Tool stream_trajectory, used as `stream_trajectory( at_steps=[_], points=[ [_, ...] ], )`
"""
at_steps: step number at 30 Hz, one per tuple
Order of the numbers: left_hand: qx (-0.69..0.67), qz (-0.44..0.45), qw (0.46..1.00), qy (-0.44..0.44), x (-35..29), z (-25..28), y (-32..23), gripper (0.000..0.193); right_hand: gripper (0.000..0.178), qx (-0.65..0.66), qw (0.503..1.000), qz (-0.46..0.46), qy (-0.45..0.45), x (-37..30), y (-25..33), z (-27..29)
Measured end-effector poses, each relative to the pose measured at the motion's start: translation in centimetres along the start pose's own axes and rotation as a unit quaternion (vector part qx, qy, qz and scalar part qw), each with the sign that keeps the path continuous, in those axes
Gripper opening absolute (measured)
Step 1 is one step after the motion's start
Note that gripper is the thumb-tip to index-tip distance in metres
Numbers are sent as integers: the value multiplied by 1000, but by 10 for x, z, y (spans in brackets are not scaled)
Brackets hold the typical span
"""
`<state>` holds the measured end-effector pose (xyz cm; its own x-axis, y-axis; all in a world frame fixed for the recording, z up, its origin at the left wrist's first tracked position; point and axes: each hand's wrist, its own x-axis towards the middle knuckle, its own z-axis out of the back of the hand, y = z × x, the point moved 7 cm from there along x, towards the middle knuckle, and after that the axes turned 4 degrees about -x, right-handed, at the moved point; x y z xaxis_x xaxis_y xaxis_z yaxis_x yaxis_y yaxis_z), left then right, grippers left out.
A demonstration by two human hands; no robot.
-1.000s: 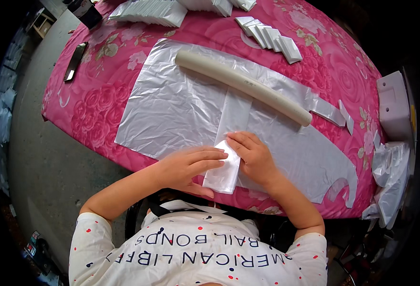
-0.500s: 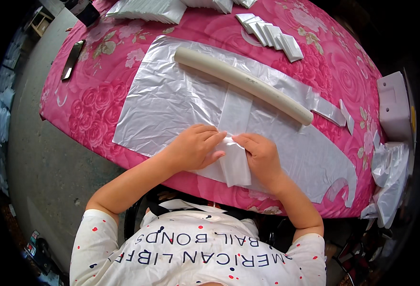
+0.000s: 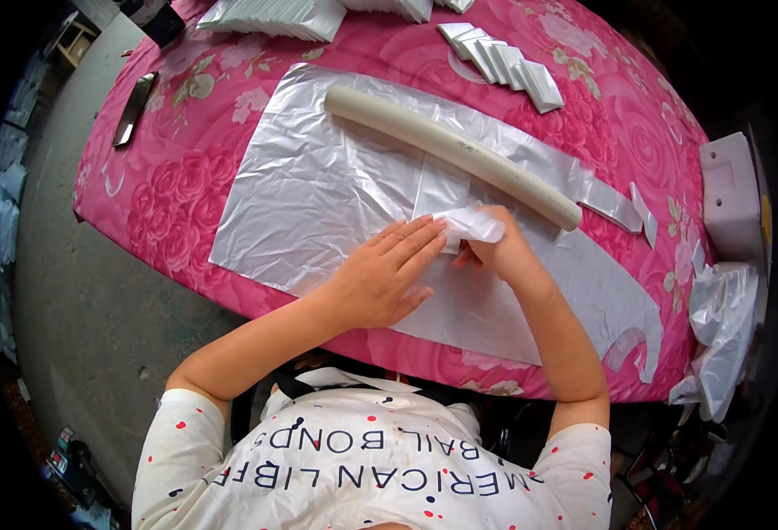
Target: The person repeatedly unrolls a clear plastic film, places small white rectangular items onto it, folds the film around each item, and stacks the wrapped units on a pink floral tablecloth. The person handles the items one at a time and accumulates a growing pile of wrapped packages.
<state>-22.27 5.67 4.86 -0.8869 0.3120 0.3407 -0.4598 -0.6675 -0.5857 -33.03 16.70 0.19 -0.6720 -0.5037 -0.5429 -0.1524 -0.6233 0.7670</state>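
Note:
A thin, shiny white plastic sheet lies spread over the table, with a curved cut-out at its right end. On it rests a narrow folded strip of white plastic film. My left hand presses flat against the strip's near part, fingers stretched out. With curled fingers, my right hand grips the folded-up end of the strip, which bulges in a loop between both hands. A long off-white tube weighs across the sheet just beyond them. Part of the right fingers is hidden.
Several flat folded white packets overlap at the back right; bigger packet stacks stand at the far edge. A dark phone lies on the pink flowered tablecloth. At right are a white box and loose plastic film.
The near end of the folded strip has been turned up and away from me. My right hand has moved farther forward with it, and my left hand has flattened onto the strip.

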Motion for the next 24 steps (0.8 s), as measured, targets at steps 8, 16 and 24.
stream_trajectory(
  at_steps=[8,16,24],
  points=[
    [94,-162,982,15,-9,-11,-33,71,26,42,998,-23,-36,3,-1,0],
    [116,64,990,50,13,-33,20,81,33,11,998,-50,-22,3,0,-1],
    [85,-13,996,-21,11,-16,6,87,19,2,998,22,-61,-11,-1,-1]
  ],
)
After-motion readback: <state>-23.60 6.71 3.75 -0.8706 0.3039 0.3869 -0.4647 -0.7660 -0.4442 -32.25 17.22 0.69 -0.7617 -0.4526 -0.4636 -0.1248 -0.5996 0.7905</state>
